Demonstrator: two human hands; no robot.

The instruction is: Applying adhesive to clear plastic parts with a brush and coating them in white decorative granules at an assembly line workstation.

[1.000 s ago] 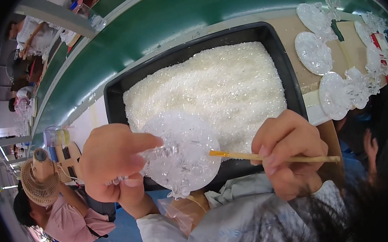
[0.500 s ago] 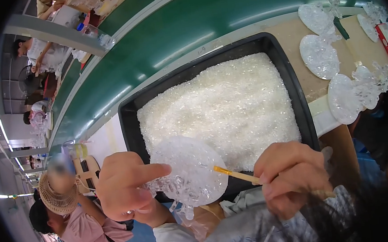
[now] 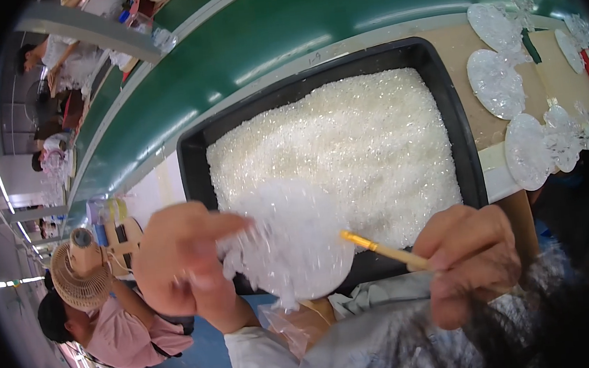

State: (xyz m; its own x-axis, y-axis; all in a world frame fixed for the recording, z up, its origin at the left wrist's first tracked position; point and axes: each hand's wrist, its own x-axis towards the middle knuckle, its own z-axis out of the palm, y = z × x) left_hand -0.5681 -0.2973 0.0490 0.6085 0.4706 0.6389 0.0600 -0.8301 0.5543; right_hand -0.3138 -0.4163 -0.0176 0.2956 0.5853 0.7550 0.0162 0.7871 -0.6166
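Green strip (image 3: pixel 280 36): curves across the top, beyond the worktop (image 3: pixel 484 129).
Worktop: tan, to the right of the black tray (image 3: pixel 466 153).
Tray: rectangular, slanted, heaped with glinting white flakes (image 3: pixel 361 135).
Person in pink (image 3: pixel 125 324): lower left, near a beige fan (image 3: pixel 80 275).
Discs (image 3: pixel 525 151): clear, round, on the worktop at right, with clear clusters.
Left hand (image 3: pixel 181 259): grip closed on the left side of the held disc (image 3: pixel 300 240), contact blurred.
Right hand (image 3: pixel 475 259): grip pinching the brush (image 3: pixel 386 250) by its handle.
Held disc: whitish, blurred, above the tray's near side, knobbly at left.
Brush: slim; its tip overlaps the held disc's right edge, touching or not I cannot tell.
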